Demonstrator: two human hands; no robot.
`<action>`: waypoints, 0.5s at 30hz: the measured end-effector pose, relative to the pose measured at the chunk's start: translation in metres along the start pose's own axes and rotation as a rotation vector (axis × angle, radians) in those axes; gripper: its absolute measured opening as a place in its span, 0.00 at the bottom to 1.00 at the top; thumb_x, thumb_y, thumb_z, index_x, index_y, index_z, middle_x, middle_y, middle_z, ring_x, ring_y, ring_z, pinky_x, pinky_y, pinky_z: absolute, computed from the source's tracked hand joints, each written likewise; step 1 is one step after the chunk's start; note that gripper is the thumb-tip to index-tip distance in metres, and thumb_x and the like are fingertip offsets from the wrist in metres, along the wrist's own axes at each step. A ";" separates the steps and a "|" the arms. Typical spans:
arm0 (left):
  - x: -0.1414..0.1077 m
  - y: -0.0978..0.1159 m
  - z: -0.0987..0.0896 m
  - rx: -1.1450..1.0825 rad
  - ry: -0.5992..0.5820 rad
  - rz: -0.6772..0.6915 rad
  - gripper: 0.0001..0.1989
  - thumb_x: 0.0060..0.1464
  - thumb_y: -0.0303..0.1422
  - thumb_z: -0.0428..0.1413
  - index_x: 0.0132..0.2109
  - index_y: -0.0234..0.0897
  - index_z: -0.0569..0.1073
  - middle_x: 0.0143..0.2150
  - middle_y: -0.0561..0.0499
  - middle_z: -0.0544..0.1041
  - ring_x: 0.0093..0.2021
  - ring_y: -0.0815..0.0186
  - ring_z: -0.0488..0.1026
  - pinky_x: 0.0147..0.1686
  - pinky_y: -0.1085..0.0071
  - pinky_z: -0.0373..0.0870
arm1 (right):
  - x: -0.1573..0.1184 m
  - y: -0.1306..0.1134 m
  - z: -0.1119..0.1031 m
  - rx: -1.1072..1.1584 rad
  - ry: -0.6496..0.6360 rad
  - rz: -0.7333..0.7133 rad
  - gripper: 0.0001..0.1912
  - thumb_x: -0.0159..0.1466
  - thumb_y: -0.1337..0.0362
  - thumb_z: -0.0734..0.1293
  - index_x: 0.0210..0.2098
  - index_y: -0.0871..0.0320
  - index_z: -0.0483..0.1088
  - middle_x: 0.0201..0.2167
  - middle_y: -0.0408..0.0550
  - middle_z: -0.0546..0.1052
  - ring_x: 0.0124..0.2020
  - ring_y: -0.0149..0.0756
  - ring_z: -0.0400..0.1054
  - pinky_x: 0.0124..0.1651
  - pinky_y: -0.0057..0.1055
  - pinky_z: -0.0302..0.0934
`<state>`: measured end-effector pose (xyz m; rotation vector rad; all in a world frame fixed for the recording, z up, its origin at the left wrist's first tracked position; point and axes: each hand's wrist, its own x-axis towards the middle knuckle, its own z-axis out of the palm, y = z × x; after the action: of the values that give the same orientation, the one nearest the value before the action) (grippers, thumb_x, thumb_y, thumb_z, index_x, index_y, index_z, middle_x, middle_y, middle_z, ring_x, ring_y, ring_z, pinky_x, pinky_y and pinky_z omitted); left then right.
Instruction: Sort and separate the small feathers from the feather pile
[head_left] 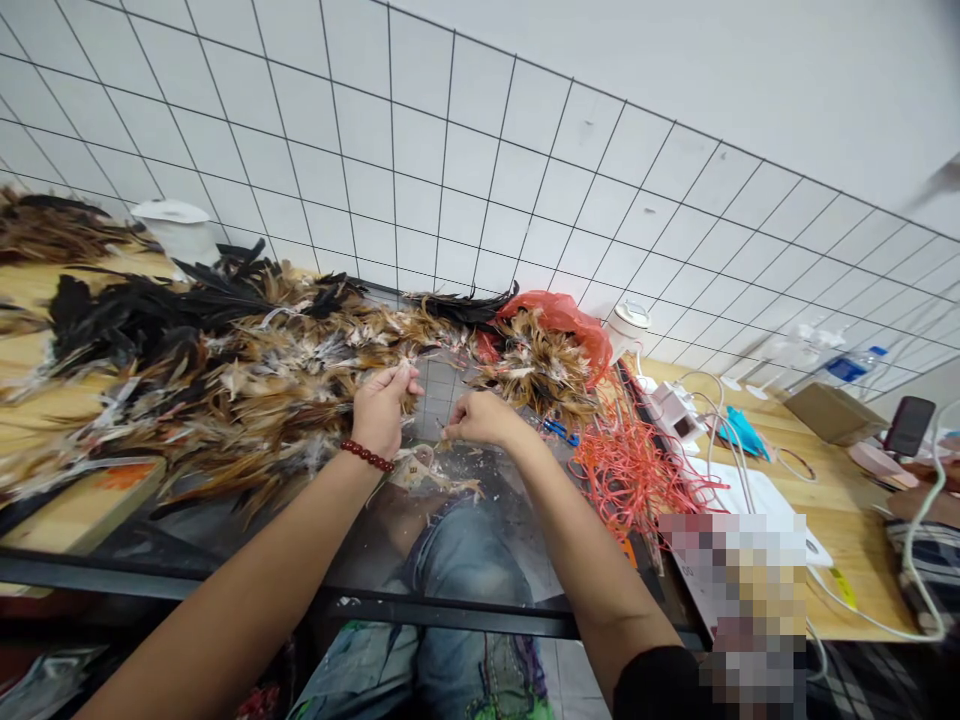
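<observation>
My left hand (385,400), with a red bead bracelet at the wrist, pinches a small light tuft that looks like feather, at the right edge of a wide heap of brown and black feathers (247,370). Just right of it, my right hand (480,418) is closed, its fingertips together over the glass tabletop (517,510); what they hold is too small to name. Below the hands lies a pale feathery scrap (431,475). Brown feathers beside a red plastic bag (562,320) lie beyond my right hand.
Tangled red string (637,470) and blue-handled scissors (561,432) lie to the right. Farther right are a white charger (675,410), cables, a cardboard box (836,412), a bottle (859,365), and another person's hand near a phone (909,427). A wire grid (450,150) stands behind.
</observation>
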<state>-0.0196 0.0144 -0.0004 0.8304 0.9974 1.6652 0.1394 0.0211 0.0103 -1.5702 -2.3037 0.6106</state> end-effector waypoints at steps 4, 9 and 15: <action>0.000 -0.001 0.000 0.011 -0.005 -0.002 0.11 0.45 0.39 0.62 0.28 0.35 0.74 0.19 0.55 0.69 0.23 0.72 0.67 0.21 0.77 0.57 | 0.002 -0.003 0.006 0.110 0.039 -0.027 0.04 0.46 0.69 0.70 0.17 0.56 0.70 0.14 0.39 0.67 0.19 0.26 0.58 0.23 0.23 0.48; -0.002 -0.004 0.002 -0.012 -0.047 -0.088 0.15 0.39 0.41 0.65 0.28 0.33 0.75 0.21 0.54 0.71 0.23 0.71 0.68 0.24 0.76 0.61 | 0.004 -0.001 -0.007 0.659 0.094 -0.137 0.03 0.52 0.66 0.64 0.25 0.59 0.68 0.21 0.39 0.71 0.23 0.25 0.62 0.29 0.23 0.55; -0.009 -0.008 0.007 -0.006 -0.175 -0.129 0.16 0.36 0.40 0.67 0.28 0.32 0.77 0.24 0.52 0.75 0.25 0.71 0.68 0.27 0.76 0.63 | 0.006 -0.012 -0.005 0.924 0.149 -0.105 0.07 0.52 0.62 0.67 0.26 0.59 0.66 0.20 0.39 0.71 0.23 0.26 0.64 0.31 0.25 0.59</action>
<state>-0.0078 0.0089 -0.0054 0.8733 0.9052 1.4591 0.1297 0.0234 0.0211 -0.9852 -1.5787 1.2378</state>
